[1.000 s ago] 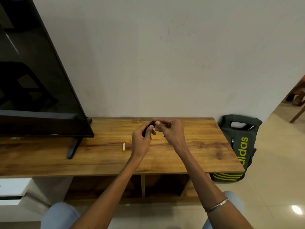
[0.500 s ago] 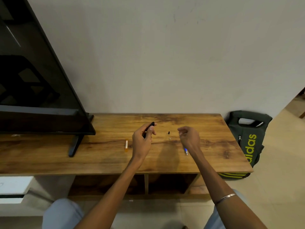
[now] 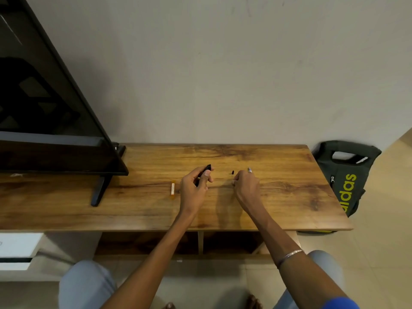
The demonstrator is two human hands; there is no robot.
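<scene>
Pen [image 3: 208, 167] pinched in left hand [image 3: 193, 188], fingers and thumb curled on it, black end poking up above the desk [image 3: 289, 204]. Right hand [image 3: 246, 188] curled too, low over the desk, clamped on a thin refill [image 3: 249, 169] — only the pale tip showing past the knuckles. Small black bit [image 3: 232, 172] lying on the desk just beside the right hand, likely the next piece wanted. Best done so: hold the pen steady, open end turned toward the right; pick up the bit with thumb and forefinger without loosing the refill — then line up the ends before pushing. Orange stick [image 3: 172, 188] just left of the left hand, not touching.
</scene>
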